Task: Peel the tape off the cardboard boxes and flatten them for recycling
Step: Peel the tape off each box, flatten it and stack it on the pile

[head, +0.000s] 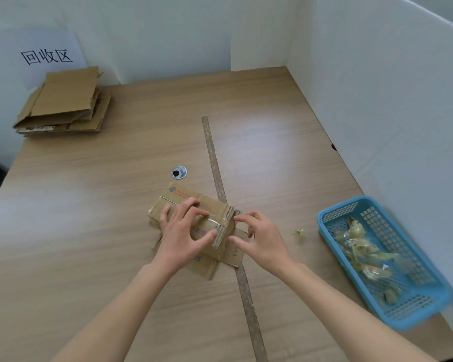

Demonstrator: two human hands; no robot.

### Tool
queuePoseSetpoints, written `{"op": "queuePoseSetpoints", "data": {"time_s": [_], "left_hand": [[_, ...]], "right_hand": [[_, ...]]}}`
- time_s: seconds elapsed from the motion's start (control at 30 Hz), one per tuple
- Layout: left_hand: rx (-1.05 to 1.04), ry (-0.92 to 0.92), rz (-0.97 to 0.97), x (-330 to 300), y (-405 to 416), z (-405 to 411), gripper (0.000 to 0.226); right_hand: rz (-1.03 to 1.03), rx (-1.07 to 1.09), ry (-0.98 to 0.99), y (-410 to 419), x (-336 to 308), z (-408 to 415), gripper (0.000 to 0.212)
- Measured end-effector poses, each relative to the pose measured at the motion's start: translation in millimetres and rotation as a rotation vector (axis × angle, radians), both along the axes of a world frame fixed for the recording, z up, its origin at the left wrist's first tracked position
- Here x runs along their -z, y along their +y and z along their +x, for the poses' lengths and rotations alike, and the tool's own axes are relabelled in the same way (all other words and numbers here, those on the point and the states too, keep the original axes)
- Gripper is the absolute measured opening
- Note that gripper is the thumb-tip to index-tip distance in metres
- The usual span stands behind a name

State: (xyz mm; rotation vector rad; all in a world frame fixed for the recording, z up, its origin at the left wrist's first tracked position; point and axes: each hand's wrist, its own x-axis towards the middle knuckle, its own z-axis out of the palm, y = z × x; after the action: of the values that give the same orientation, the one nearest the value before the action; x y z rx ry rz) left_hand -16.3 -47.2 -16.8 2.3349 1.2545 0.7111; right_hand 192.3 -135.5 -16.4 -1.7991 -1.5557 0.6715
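Box: I saw a small cardboard box (194,226) lying near the middle of the desk (115,205), partly on a long grey strip (215,163) that ran across the wood.
Tape: a clear tape (212,220) crossed the top of the box and went over its right end.
Left hand: my view showed the left hand (183,236) resting on top of the box, the fingers curled and pressing it down, the thumb near the torn right edge.
Right hand: the right hand (256,236) was just beside the right end of the box, its fingertips pinching at the tape there; I could not tell how firm the hold was.
Basket: a blue basket (429,307) stood to the right, well apart from the box, with crumpled tape pieces (361,249) inside.
Scrap: one small tape scrap (300,232) lay on the desk between the right hand and the basket.
Stack: flattened boxes (63,103) lay at the far left corner, under a paper sign (46,57).
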Motion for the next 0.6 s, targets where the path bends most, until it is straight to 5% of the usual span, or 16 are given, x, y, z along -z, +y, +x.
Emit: {"op": "queuePoseSetpoints", "data": {"time_s": [0.33, 0.6], "left_hand": [[-0.027, 0.028, 0.005, 5, -2, 4, 0.041], [-0.043, 0.034, 0.020, 7, -3, 6, 0.041]], "right_hand": [[0.196, 0.143, -0.310, -5, 7, -30, 0.023], [0.072, 0.211, 0.092, -1, -2, -24, 0.014]]}}
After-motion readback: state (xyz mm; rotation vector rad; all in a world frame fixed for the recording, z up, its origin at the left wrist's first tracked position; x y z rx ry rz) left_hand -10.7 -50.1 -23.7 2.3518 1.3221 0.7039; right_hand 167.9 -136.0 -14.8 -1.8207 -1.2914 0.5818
